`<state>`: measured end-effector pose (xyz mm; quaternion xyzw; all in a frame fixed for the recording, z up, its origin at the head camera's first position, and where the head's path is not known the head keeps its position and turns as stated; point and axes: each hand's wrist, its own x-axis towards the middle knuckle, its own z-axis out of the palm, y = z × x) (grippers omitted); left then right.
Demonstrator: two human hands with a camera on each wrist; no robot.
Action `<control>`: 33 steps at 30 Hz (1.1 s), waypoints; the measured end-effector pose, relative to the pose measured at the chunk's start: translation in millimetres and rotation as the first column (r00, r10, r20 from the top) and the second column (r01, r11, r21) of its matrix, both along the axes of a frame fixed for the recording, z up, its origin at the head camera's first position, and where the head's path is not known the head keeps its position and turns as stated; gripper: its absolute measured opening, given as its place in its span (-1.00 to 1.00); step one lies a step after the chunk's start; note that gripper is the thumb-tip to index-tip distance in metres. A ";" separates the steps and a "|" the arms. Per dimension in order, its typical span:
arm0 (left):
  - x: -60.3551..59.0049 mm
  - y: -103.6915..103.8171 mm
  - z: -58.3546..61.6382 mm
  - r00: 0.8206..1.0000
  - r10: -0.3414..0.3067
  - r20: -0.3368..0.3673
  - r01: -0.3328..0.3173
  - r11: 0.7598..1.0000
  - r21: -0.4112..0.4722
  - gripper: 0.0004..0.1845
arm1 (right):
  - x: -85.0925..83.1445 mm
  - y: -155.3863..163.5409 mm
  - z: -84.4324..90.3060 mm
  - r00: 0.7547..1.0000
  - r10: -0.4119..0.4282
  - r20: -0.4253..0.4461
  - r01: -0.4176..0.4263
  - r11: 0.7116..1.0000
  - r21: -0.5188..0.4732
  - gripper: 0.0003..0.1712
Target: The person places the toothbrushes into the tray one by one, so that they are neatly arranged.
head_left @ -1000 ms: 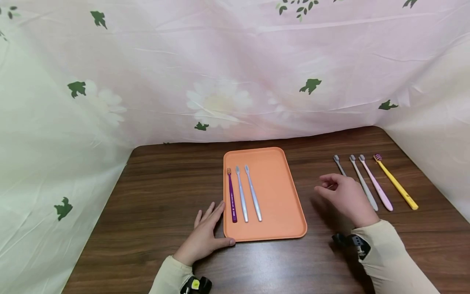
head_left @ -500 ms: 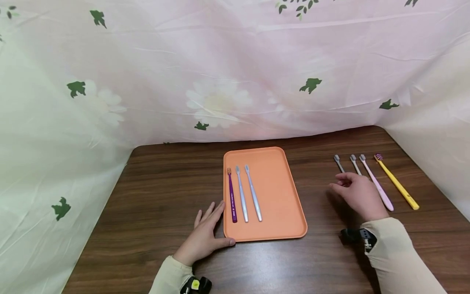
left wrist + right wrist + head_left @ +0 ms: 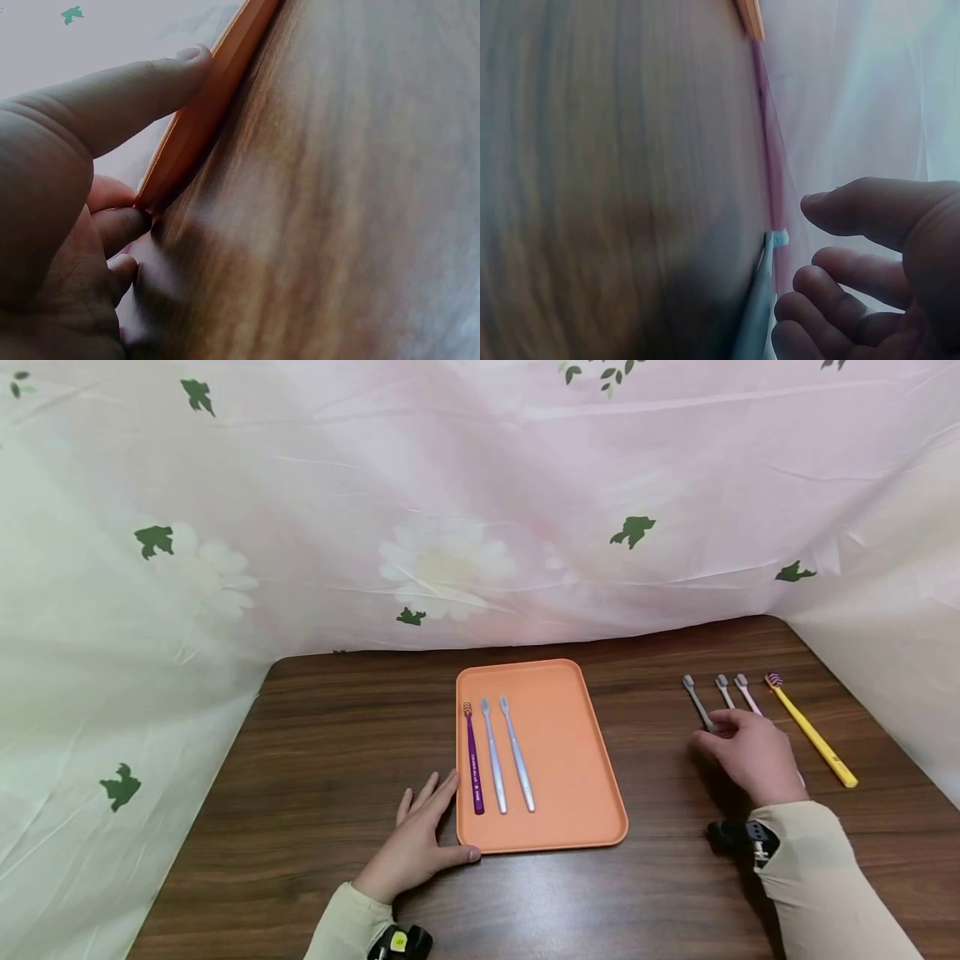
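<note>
- Right hand [image 3: 753, 756]: the fingers [image 3: 840, 289] are loosely curled and part open, with the thumb held apart from them. They hold nothing. The fingertips sit over the row of toothbrushes on the right of the tabletop, at the handle of the dark grey plastic toothbrush [image 3: 694, 697]. Contact with that handle cannot be confirmed from the views.
- Left hand [image 3: 420, 843]: the fingers [image 3: 127, 90] lie straight and flat on the tabletop. The thumb presses along the near edge of the tray and the forefinger lies against its left edge. Nothing is gripped.
- Dark grey plastic toothbrush: it lies flat on the tabletop, bristle head toward the far side, leftmost in the right-hand row.
- Light grey plastic toothbrush [image 3: 723, 689] and pink plastic toothbrush [image 3: 745, 692]: they lie just right of the dark grey one. The right hand covers most of their handles.
- Yellow plastic toothbrush [image 3: 812, 735]: it lies rightmost in the row, clear of the hand.
- Flat orange rectangular plastic tray [image 3: 570, 760]: it sits at the centre of the tabletop, well apart from the right-hand row.
- Tray contents: a purple plastic toothbrush [image 3: 474, 764] and two silver-grey plastic toothbrushes [image 3: 495, 760] lie side by side in the left half, heads toward the far side.
- Dark brown wood-grain tabletop [image 3: 337, 752]: it carries all items.
- Pale floral cloth [image 3: 450, 510]: it hangs behind and at both sides.
</note>
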<state>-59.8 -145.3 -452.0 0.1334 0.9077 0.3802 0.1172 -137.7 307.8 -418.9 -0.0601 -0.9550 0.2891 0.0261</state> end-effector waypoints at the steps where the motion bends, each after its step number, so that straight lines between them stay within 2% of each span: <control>1: 0.0 0.1 0.1 1.000 0.001 0.001 -0.001 1.000 0.000 0.15 | -0.3 1.6 -0.5 1.000 -0.004 0.002 0.004 1.000 0.000 -0.40; 7: 0.1 0.4 0.8 1.000 0.006 0.006 -0.006 1.000 0.000 0.15 | -2.5 7.8 -0.7 1.000 -0.016 0.020 0.016 1.000 0.001 -0.39; 16: 0.4 0.2 0.8 1.000 0.006 0.009 -0.006 1.000 0.004 0.15 | -5.6 10.2 -0.6 0.998 -0.006 0.070 0.002 0.999 0.053 -0.42; 24: 0.5 0.6 0.8 1.000 0.003 0.005 -0.004 1.000 0.006 0.14 | -6.7 10.5 -2.8 0.995 0.031 0.092 -0.038 0.997 0.068 -0.52; 33: 1.1 0.4 0.9 1.000 0.003 0.004 -0.003 1.000 0.006 0.14 | -8.8 9.9 -4.8 0.993 0.069 0.097 -0.077 0.994 0.076 -0.54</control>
